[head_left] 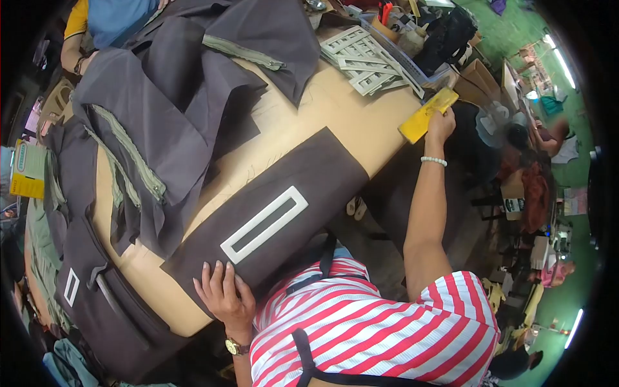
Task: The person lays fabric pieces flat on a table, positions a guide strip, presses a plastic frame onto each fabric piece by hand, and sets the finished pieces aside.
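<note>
My left hand (224, 298) lies with its fingers stretched on the near edge of a dark grey fabric panel (322, 171). On that panel rests a white rectangular frame (264, 224) with a long slot, just beyond my fingertips. Off to the right, past the panel, my right hand (440, 124) grips a flat yellow block (429, 116) at one end, near the table's right edge. What the block is exactly, I cannot make out.
Dark fabric pieces with zippers (132, 151) heap over the table (322, 97). Several pale slotted frames (367, 61) lie by a tool bin (393, 45). Another dark piece with a white frame (71, 287) hangs at left. A co-worker's arm (74, 55) is at top left.
</note>
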The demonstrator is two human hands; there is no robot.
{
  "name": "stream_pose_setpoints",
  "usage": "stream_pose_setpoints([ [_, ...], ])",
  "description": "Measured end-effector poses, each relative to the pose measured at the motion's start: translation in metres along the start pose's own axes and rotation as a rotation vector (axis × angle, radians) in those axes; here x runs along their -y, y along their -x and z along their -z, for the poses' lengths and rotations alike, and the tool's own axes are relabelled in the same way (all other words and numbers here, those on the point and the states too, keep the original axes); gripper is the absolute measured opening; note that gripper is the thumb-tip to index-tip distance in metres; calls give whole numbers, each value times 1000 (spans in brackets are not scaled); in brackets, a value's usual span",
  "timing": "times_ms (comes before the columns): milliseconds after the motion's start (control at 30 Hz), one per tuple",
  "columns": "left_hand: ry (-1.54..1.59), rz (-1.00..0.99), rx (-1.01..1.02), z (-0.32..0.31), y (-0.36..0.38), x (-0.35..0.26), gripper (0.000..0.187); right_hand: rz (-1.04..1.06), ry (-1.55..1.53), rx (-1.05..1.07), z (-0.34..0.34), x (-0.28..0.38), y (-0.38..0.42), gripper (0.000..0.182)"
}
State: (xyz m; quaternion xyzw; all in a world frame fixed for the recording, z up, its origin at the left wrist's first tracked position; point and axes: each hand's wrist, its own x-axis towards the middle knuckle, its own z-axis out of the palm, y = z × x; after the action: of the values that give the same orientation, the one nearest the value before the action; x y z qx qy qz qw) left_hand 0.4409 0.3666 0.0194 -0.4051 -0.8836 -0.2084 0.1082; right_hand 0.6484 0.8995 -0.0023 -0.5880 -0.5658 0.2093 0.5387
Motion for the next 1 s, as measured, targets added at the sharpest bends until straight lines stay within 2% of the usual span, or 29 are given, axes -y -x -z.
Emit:
stream_pose_setpoints([
  [67, -4, 1, 0, 0, 0, 0, 25, 101, 304, 11, -8, -12, -12, 31],
  [133, -7, -2, -3, -1, 0, 0, 26, 43, 414, -45, -18, 13, -1, 32],
  [333, 33, -14, -8, 0, 0, 0, 28, 137, 583, -143, -36, 47, 32, 37],
  [367, 38, -15, -2, 0, 0, 0, 30, 97, 552, -135, -35, 55, 35, 35],
  [467, 121, 55, -45, 3, 2, 5, 36, 333, 243, -207, -29, 42, 47, 32],
  [500, 159, 91, -69, 5, 4, 7, 39, 325, 189, -52, -18, 59, 67, 32],
  [533, 139, 208, -126, 9, 3, 6, 42, 314, 135, 105, -1, 82, 93, 31],
  [600, 87, 443, -247, 20, 4, 5, 48, 295, 347, 432, 23, 106, 136, 35],
  [667, -29, 535, -214, 25, 13, 16, 47, 443, 315, 538, 37, 112, 186, 31],
  [733, -112, 573, -193, 29, 20, 22, 39, 715, 431, 510, 42, 129, 227, 29],
  [800, 42, 528, -203, 28, 22, 21, 16, 710, 377, 630, 46, 125, 238, 27],
  [867, 166, 531, -265, 24, 21, 18, 12, 539, 364, 876, 52, 140, 235, 19],
  [933, 725, 802, -437, 32, 34, 17, 7, 157, -35, 1027, 55, 160, 233, 9],
  [967, 785, 869, -541, 51, 35, 16, 5, 120, -246, 1114, 52, 159, 228, 14],
  [1000, 709, 872, -689, 73, 38, 21, 6, 72, -446, 1188, 47, 162, 227, 22],
])
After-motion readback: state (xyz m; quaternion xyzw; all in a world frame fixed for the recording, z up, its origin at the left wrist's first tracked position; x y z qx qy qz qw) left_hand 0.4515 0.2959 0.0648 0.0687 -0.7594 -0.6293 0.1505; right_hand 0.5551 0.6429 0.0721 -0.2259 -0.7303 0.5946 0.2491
